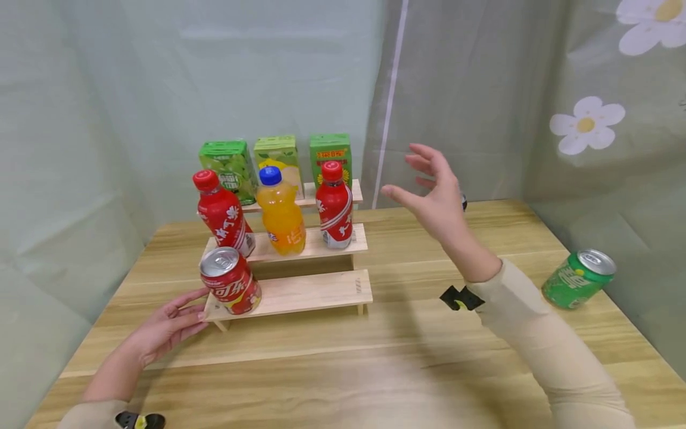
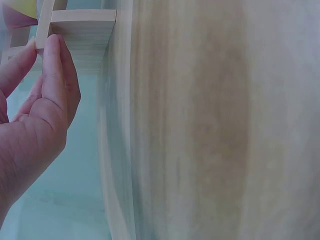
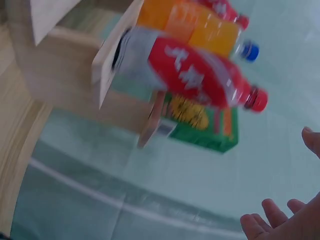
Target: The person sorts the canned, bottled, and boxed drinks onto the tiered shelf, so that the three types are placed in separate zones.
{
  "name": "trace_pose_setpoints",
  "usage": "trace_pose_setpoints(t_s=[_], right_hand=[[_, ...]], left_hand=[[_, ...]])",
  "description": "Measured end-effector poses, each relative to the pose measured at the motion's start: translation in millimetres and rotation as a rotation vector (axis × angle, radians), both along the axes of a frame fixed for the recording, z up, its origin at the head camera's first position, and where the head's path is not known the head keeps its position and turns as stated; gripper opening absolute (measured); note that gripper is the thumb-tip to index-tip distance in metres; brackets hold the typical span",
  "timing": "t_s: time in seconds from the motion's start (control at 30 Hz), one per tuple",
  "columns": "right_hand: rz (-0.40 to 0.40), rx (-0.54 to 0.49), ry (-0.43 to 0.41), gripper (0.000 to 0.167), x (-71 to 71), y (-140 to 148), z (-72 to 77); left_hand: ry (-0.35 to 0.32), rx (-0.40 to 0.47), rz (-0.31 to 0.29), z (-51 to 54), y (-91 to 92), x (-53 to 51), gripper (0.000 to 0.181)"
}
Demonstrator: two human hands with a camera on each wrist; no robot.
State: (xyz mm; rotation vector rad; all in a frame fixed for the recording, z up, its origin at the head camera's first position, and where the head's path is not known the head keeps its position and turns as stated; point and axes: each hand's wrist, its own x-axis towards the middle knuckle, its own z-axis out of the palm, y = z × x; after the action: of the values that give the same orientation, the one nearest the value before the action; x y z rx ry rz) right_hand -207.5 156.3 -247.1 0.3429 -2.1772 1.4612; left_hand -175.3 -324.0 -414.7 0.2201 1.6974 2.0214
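Note:
My left hand (image 1: 168, 328) pinches the left end of the lowest step of a wooden tiered shelf (image 1: 316, 292); the left wrist view shows thumb and fingers on either side of the board's edge (image 2: 44, 25). A red cola can (image 1: 231, 281) stands on that step beside the hand. My right hand (image 1: 440, 205) hangs in the air right of the shelf, fingers spread in a loose curve, holding nothing. Nearest to it is a red-capped bottle (image 1: 336, 208) on the middle step, beside an orange soda bottle (image 1: 281, 214) and another red bottle (image 1: 222, 214).
Three green drink cartons stand on the top step, among them a carton with a yellow fruit picture (image 1: 280, 156). A green soda can (image 1: 579, 279) is near the right edge of the wooden table (image 1: 429, 369). Behind hangs a pale curtain (image 1: 268, 65).

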Motion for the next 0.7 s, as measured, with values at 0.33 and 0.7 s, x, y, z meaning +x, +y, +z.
trace_pose_setpoints(t_s=[0.33,0.7], right_hand=[[-0.153,-0.059,-0.049,0.077,-42.9,35,-17.9],[-0.361,-0.063,-0.142,0.081,-83.3,69,-69.3]], left_hand=[[-0.009,-0.042,0.032,1.5,-1.3,1.0,0.044],[-0.003,-0.089,0.055,2.3,0.6,2.0,0.043]])
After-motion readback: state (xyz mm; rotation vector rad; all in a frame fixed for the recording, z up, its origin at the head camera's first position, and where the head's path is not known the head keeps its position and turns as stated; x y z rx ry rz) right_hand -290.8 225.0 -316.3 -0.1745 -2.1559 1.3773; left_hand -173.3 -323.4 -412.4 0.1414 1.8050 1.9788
